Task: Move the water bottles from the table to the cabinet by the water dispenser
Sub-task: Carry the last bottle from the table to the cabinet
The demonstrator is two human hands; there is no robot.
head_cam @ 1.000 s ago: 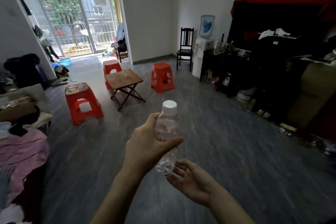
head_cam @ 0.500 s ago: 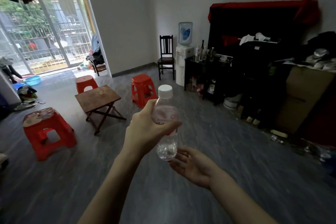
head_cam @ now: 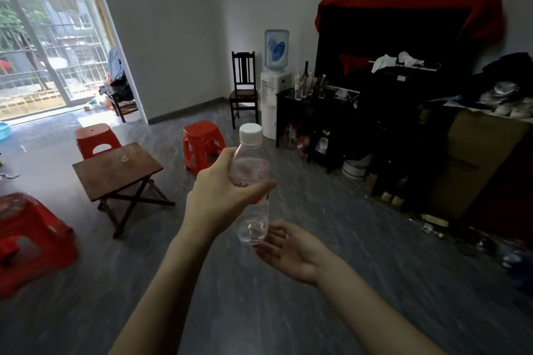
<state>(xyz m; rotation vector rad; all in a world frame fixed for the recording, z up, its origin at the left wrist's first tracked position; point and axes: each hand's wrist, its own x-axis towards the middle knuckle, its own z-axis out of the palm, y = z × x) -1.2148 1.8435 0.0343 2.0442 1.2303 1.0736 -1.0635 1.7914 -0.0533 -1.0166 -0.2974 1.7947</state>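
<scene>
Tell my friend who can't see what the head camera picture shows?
A person's left hand holds a clear water bottle upright, with the open right hand just below it. Ahead, a water dispenser stands beside a dark cabinet topped with bottles.

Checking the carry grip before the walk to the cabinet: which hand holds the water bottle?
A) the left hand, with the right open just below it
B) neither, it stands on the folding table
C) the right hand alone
A: the left hand wraps the water bottle; the right hand lies open below.

Cabinet (head_cam: pixel 310 108) right of water dispenser (head_cam: pixel 274 95), chair (head_cam: pixel 243 89) left.
</scene>
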